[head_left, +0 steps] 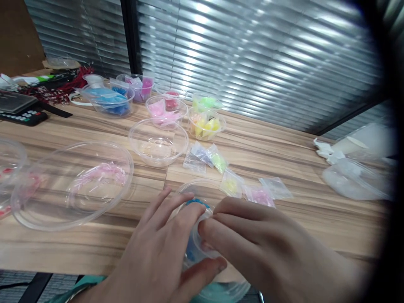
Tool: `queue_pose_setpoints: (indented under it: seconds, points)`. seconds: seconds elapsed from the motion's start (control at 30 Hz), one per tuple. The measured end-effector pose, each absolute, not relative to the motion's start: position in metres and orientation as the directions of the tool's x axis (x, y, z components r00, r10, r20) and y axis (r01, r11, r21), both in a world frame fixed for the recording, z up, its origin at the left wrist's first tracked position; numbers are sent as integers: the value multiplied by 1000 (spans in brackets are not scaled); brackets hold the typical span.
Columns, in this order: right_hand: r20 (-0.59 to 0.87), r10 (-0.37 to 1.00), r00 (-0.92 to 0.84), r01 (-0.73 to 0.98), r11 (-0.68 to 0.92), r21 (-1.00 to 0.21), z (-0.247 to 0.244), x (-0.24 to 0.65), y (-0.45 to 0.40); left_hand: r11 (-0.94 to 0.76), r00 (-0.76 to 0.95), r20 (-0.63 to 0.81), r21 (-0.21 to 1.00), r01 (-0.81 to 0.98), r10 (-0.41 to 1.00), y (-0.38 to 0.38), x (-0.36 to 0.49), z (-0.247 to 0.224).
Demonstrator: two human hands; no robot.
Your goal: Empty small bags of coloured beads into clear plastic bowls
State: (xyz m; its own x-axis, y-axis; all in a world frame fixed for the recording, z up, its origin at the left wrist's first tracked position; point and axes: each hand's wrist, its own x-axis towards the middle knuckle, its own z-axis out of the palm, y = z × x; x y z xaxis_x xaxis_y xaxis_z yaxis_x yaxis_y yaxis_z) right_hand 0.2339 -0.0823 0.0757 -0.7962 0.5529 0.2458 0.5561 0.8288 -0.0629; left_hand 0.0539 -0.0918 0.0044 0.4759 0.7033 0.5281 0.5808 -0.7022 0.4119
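My left hand [164,248] is wrapped around a small clear plastic cup [194,235] near the table's front edge, thumb on the near side and fingers on the far side. Blue material [198,203] shows at its far rim; what it is exactly is blurred. My right hand [252,235] is closed, its fingertips pressed together at the cup's rim; anything pinched there is hidden. Beneath both hands lies a larger clear plastic bowl [240,290], mostly covered by them. Just beyond, small plastic bags of yellow [232,184] and pink [260,195] pieces lie flat.
To the left stand a large clear bowl [126,185] with pink strands and a smaller clear bowl [132,143]. Farther back, bowls hold blue [110,101], pink [162,111] and yellow [206,126] bags. A remote control [28,118] lies far left; clear plastic containers [353,181] stand right.
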Motion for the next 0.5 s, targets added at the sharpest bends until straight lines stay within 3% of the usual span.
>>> queue_pose_setpoints:
  seconds: [0.17,0.33,0.5]
  points:
    - [269,540,-797,532,840,-110,70,234,-80,-706,483,533,378,599,695,-91,54,2]
    - [278,531,-801,558,830,22,64,233,-82,-709,468,543,428,560,697,-89,54,1]
    - [264,559,-786,556,826,-92,69,235,-82,-694,449,533,486,530,717,-87,55,4]
